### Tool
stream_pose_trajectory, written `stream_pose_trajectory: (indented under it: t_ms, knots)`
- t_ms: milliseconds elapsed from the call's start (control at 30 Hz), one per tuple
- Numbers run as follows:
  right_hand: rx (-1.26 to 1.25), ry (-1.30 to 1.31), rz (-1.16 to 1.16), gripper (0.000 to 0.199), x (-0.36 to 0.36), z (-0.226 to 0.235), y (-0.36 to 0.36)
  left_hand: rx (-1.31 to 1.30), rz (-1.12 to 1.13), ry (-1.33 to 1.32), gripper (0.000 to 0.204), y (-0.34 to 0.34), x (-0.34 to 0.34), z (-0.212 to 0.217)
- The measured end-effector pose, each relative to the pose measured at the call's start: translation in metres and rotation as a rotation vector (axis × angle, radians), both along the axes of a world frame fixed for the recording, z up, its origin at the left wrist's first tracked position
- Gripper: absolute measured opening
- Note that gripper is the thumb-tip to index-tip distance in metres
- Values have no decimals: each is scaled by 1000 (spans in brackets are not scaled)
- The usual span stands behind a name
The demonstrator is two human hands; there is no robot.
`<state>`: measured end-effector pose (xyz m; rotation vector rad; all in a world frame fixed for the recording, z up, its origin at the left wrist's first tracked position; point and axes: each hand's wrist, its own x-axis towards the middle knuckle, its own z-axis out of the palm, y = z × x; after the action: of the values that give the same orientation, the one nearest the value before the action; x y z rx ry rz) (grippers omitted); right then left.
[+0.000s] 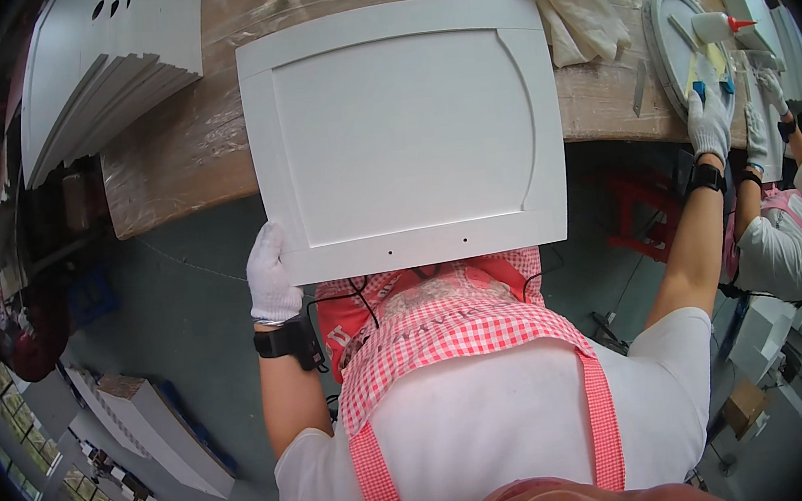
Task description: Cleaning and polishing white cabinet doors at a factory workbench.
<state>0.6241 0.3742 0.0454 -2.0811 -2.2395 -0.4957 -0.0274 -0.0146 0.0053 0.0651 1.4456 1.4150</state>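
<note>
My left hand (pixel 271 275), in a white glove, grips the lower left corner of a white cabinet-door-like panel (pixel 404 134). The panel has a raised frame, a curved inner edge at the right and two small dark holes near its lower edge. It rests partly over the table and juts out toward my body. Far to the right, my gloved right hand (pixel 709 119) reaches onto an oval grey tray (pixel 668 61). Its fingers close at a small blue and yellowish item (pixel 698 88) that I cannot make out. Beyond the fingertips lies a white glue bottle (pixel 714 26) with a red tip.
A stack of white boards (pixel 107 105) stands at the left of the film-covered table (pixel 190 164). Cream cloth (pixel 570 2) lies at the back. A thin metal strip (pixel 639 87) is near the tray. At right a co-worker (pixel 777 243) works with gloved hands; a red stool (pixel 644 213) stands below.
</note>
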Motion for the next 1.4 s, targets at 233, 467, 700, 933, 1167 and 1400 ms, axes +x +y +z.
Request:
stream_pose_trajectory:
  t_ms: [233, 467, 700, 933, 1167, 1400]
  knots:
    - [142, 378, 397, 55, -176, 21, -4, -21, 33, 19, 36, -4, 4, 5]
    - [-131, 343, 424, 51, -287, -17, 41, 24, 3, 49, 38, -12, 8, -11]
    - [-73, 1236, 276, 32, -260, 74, 24, 23, -29, 26, 39, -3, 8, -4]
    - [-371, 1178, 371, 35, -208, 110, -30, 90, -14, -13, 38, -2, 9, 4]
    - [-233, -15, 336, 64, -386, -41, -40, 247, -73, -84, 37, 28, 31, -27]
    - [-521, -22, 796, 60, -538, 18, -209, 190, 200, -139, 43, 27, 45, -24]
